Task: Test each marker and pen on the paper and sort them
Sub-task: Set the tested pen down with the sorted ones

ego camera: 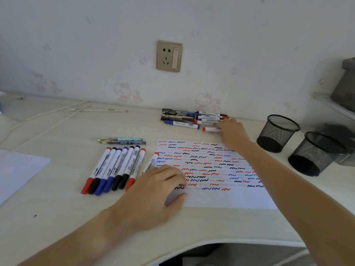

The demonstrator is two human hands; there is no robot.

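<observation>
A white paper [230, 198] covered with red, blue and black squiggles lies in the middle of the desk. My left hand [153, 191] rests flat on its left edge, over the lower end of a red marker [152, 162]. My right hand [233, 133] reaches past the paper's far edge and grips a red-capped marker [210, 129] lying by an unsorted pile of markers and pens [192, 118] near the wall. A row of several red, black and blue markers [115, 169] lies left of the paper. A few pens [122, 141] lie above that row.
Two black mesh pen cups [276, 133] [315, 153] stand at the right. A second white sheet [17, 169] lies at the left edge. A white cable [48, 116] runs along the back left, and a wall socket [169, 56] sits above the desk.
</observation>
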